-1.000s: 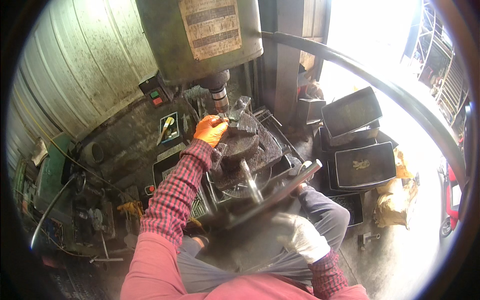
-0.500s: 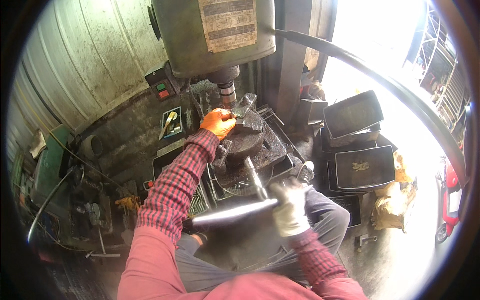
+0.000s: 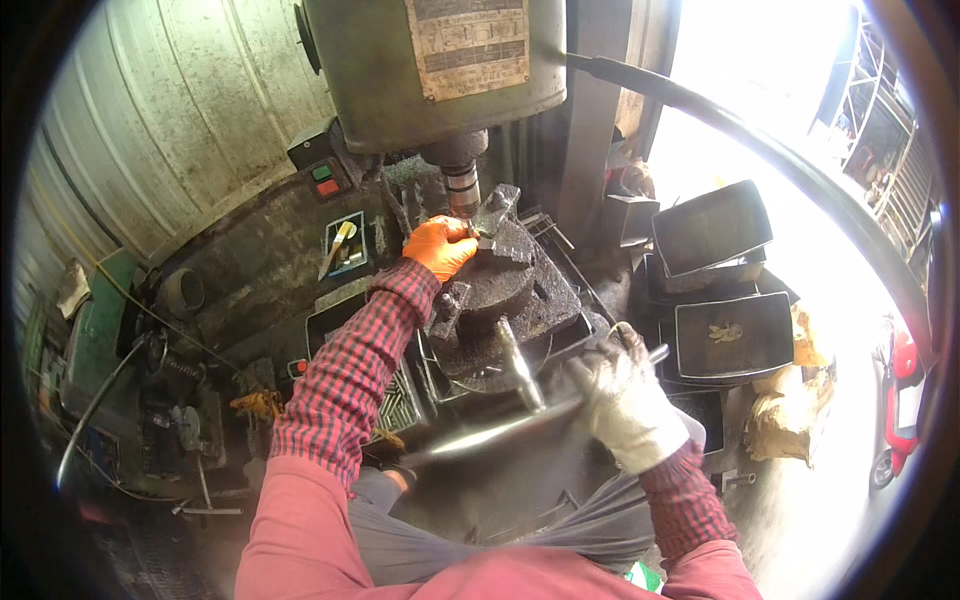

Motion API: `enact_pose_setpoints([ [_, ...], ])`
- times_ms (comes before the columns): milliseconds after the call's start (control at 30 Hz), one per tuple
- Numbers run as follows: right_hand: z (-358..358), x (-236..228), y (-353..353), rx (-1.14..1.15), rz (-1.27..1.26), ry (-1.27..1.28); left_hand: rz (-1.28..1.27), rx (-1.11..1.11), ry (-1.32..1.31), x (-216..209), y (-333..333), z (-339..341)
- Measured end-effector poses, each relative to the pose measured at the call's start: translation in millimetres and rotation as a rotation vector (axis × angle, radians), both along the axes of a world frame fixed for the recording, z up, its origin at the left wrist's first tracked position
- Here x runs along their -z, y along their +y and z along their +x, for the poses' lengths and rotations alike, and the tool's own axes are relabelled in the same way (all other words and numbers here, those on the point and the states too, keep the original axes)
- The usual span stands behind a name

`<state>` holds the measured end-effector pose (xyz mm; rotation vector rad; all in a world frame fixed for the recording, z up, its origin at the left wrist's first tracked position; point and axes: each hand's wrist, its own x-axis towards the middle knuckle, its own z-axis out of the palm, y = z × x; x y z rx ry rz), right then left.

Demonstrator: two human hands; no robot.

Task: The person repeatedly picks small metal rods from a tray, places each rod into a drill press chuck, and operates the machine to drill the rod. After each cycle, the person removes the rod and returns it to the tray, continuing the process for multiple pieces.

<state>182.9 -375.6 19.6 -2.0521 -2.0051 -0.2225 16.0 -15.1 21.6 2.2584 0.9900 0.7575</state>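
The fingers (image 3: 462, 236) of the left hand (image 3: 438, 250), in an orange glove, are drawn together at a small metal piece (image 3: 484, 241) on top of the vise (image 3: 500, 290); whether they grip it, I cannot tell. The right hand (image 3: 635, 408), in a whitish glove, lies across a long metal bar (image 3: 490, 432), one end poking out past it; blur hides how far its fingers close.

The drill chuck (image 3: 461, 183) hangs just beside the left fingertips, leaving little room above the piece. A silver shaft (image 3: 518, 365) runs from the vise toward the bar, which slants across the space before the person's legs. Overhead is the green machine head (image 3: 380, 90), with a thick dark curved bar (image 3: 690, 95) sweeping off to the right. A switch box (image 3: 325, 178) with green and red buttons sits left of the chuck.

Left of the orange glove, a shallow tray (image 3: 345, 268) holds a brush (image 3: 338, 243). Below, thin metal rods (image 3: 398, 405) lie in another container, partly hidden by the left sleeve (image 3: 340, 370). At right, a tilted black bin (image 3: 712, 230) rests above a second bin (image 3: 768, 340) holding pale gloves (image 3: 725, 332), near a brownish sack (image 3: 790, 415).
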Motion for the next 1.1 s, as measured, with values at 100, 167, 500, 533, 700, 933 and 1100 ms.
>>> enact_pose_setpoints([
  [100,-56,36,27,0.224,-0.15,0.782,-0.036,0.021,-0.026,-1,-2,-2],
  [167,-115,40,33,0.212,-0.176,1.257,-0.037,0.022,-0.027,-4,-5,-3],
  [500,-33,-138,30,-0.272,0.218,0.243,-0.059,0.033,0.063,-12,-4,-2],
  [533,-32,-139,38,-0.107,0.086,0.085,-0.061,0.065,0.03,-12,-5,-3],
  [700,-22,-104,40,-0.02,-0.111,-0.298,-0.253,0.141,-0.312,0,-23,-43],
  [933,40,-7,37,0.235,0.075,0.084,-0.002,-0.435,-0.716,34,4,-184],
  [1100,46,4,32,0.27,-0.05,0.125,-0.023,-0.595,0.057,69,52,-222],
])
